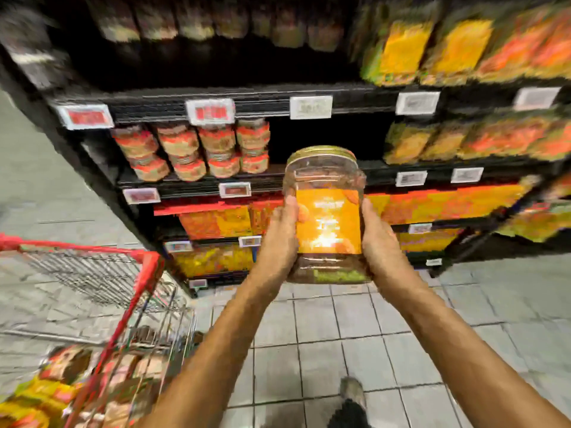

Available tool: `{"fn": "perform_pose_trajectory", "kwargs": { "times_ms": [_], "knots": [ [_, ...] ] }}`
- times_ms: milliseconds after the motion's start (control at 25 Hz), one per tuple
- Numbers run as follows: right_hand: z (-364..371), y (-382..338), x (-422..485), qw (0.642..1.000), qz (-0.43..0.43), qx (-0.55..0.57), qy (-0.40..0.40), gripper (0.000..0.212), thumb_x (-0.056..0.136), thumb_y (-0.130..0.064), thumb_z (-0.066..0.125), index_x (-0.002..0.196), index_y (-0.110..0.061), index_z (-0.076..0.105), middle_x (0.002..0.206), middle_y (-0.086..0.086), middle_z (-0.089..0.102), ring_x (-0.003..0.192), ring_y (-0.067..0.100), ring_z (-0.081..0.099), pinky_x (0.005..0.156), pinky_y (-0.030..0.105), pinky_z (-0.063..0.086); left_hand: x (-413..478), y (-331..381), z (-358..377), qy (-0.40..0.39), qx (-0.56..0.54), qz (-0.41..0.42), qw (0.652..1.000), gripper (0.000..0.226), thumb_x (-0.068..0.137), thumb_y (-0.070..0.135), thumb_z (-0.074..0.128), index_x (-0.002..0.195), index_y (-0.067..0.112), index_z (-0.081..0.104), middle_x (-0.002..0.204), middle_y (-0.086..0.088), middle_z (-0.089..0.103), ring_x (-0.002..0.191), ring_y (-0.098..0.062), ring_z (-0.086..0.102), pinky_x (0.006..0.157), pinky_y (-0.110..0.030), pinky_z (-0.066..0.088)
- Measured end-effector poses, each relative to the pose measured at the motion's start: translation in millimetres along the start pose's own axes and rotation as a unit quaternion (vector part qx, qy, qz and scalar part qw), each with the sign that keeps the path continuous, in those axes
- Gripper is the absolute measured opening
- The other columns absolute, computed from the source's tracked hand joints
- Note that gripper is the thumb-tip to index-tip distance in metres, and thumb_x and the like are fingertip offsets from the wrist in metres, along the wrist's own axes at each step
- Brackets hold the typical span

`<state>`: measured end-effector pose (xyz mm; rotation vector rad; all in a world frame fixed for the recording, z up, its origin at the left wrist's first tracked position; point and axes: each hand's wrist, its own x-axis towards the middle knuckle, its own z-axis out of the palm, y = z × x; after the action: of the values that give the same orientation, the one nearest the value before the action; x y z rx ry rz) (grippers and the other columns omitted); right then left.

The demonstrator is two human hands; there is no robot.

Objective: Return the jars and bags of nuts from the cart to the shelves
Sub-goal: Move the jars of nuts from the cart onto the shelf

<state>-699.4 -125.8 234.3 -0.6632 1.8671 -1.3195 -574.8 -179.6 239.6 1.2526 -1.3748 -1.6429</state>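
I hold a large clear jar of nuts (327, 211) upright in front of me, with a gold lid and an orange label. My left hand (278, 239) grips its left side and my right hand (380, 242) grips its right side. The jar hangs in the air before a dark gap (324, 137) on the middle shelf, between red-labelled jars (197, 149) on the left and bags (463, 140) on the right. The red wire cart (136, 291) stands at the lower left, with bags and jars of nuts (55, 387) inside it.
Black shelves (247, 100) carry price tags along their edges. Yellow and orange bags (448, 47) fill the upper right shelf, and orange boxes (216, 223) sit on the lower ones. Grey floor tiles (340, 335) lie below, and my shoe (352, 393) shows at the bottom.
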Motion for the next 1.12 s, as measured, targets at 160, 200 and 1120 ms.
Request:
{"fn": "perform_pose_trajectory", "kwargs": {
  "times_ms": [160, 200, 1120],
  "knots": [
    [-78, 7, 86, 0.999, 0.035, 0.004, -0.031, 0.038, 0.096, -0.053, 0.032, 0.104, -0.028, 0.06, 0.114, 0.002, 0.065, 0.099, 0.016, 0.061, 0.088, 0.031, 0.047, 53, -14, 97, -0.014, -0.041, -0.075, 0.996, 0.054, 0.089, 0.064, 0.031, 0.11, 0.025, 0.062, 0.114, -0.004, 0.066, 0.102, -0.02, 0.064, 0.095, -0.044, 0.05],
    [-88, 8, 110, 0.999, 0.041, 0.016, -0.028, 0.035, 0.097, -0.048, 0.032, 0.099, -0.028, 0.061, 0.097, -0.004, 0.07, 0.083, 0.01, 0.064, 0.074, 0.023, 0.05, 72, -16, 115, -0.01, -0.043, -0.084, 0.995, 0.054, 0.089, 0.064, 0.032, 0.112, 0.025, 0.061, 0.115, -0.004, 0.065, 0.103, -0.02, 0.064, 0.095, -0.045, 0.049],
    [-41, 48, 398, 0.985, -0.157, 0.069, -0.007, 0.05, 0.098, -0.051, 0.02, 0.122, -0.026, 0.057, 0.118, -0.005, 0.062, 0.115, 0.016, 0.054, 0.1, 0.034, 0.04, 361, -61, 156, 0.009, -0.049, 0.158, 0.986, 0.034, 0.102, 0.04, 0.02, 0.105, 0.037, 0.053, 0.099, 0.023, 0.067, 0.094, 0.009, 0.061, 0.084, -0.013, 0.049]
  ]
}}
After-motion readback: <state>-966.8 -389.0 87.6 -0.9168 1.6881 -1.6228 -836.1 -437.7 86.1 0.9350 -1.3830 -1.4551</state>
